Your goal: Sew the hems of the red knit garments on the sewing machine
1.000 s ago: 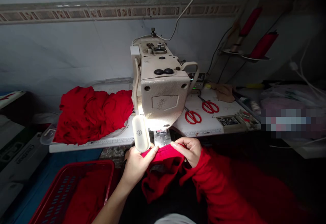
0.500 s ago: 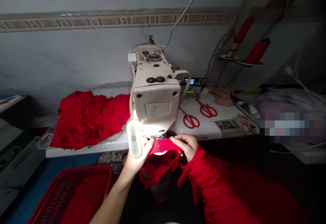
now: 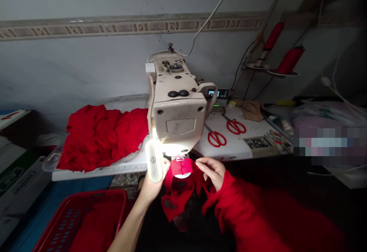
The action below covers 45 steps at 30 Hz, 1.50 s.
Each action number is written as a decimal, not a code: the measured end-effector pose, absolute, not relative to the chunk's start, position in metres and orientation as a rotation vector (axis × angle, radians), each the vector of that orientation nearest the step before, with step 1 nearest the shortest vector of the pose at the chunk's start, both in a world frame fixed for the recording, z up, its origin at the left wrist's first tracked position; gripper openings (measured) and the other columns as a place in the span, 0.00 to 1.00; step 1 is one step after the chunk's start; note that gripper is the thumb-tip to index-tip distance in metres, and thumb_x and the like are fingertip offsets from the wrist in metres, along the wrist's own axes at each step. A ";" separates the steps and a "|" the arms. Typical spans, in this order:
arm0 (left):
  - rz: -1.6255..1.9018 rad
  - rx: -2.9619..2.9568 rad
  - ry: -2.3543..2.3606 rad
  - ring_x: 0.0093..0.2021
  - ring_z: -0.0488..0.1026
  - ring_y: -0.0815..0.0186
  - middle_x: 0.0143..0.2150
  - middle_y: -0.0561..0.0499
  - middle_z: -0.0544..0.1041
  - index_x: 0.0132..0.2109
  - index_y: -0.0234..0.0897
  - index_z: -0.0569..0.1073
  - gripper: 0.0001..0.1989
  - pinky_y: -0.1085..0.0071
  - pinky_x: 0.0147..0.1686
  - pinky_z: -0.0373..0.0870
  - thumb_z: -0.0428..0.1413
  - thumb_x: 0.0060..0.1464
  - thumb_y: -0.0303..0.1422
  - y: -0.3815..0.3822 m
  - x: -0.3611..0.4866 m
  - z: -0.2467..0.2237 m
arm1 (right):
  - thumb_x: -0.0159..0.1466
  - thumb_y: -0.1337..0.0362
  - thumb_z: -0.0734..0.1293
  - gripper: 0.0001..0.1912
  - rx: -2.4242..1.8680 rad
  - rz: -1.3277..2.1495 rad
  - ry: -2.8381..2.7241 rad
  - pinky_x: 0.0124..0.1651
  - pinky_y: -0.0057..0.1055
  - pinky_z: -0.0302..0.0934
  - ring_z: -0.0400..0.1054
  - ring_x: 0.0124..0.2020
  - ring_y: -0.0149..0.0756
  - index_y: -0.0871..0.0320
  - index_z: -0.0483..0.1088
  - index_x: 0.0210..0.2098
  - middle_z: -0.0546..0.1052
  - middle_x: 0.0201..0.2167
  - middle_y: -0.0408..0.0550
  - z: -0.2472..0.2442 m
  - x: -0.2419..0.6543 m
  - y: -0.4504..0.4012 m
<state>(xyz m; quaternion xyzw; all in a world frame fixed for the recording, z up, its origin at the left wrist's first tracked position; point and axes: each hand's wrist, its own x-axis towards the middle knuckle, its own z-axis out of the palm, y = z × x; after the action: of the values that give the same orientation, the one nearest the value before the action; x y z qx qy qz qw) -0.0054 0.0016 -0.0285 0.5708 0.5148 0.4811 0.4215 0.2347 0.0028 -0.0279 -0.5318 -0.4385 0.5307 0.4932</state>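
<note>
A band of red knit fabric (image 3: 181,167) lies at the foot of the cream sewing machine head (image 3: 177,118), right under the needle area. My left hand (image 3: 153,189) pinches the band's left side, partly hidden behind a white oblong lamp (image 3: 154,160). My right hand (image 3: 210,172) holds its right edge between thumb and fingers. The rest of the red garment (image 3: 179,200) hangs down below both hands. Red cloth also runs along my right forearm, blurred toward the lower right. The needle itself is hidden by the glare and the fabric.
A heap of red fabric (image 3: 103,139) lies on the white table (image 3: 237,149) left of the machine. Red-handled scissors (image 3: 215,138) and a second pair (image 3: 235,126) lie to the right. A red basket (image 3: 86,221) holding red cloth stands low at left.
The red band has moved up and in to the machine's foot, and both hands have come closer to it. The whole view has tilted slightly.
</note>
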 end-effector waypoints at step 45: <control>0.659 1.406 1.053 0.27 0.61 0.70 0.26 0.57 0.66 0.38 0.33 0.77 0.15 0.75 0.28 0.57 0.60 0.63 0.43 -0.048 -0.014 -0.023 | 0.60 0.48 0.74 0.20 -1.279 1.648 -1.416 0.20 0.25 0.62 0.67 0.17 0.30 0.61 0.81 0.31 0.77 0.19 0.45 -0.038 0.232 -0.048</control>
<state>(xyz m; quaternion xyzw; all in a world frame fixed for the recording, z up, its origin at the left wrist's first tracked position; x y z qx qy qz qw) -0.0138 -0.0482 -0.0232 0.6043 0.4525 0.2834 0.5914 0.2317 -0.0482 -0.0380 -0.4832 -0.5347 0.6225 0.3052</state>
